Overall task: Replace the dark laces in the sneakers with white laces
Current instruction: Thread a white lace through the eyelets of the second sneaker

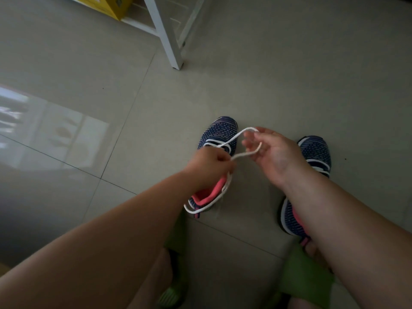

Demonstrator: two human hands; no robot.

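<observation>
Left hand [209, 162]: pinched white lace [236, 136] over left sneaker [219, 132].
Right hand [270, 150]: at 3 o'clock, fingers loosely hooked the loop.
Risk: loop could slip; hold was slack.

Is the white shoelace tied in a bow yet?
Not yet. The white lace hangs as a loose loop between the left hand and right hand.
</observation>
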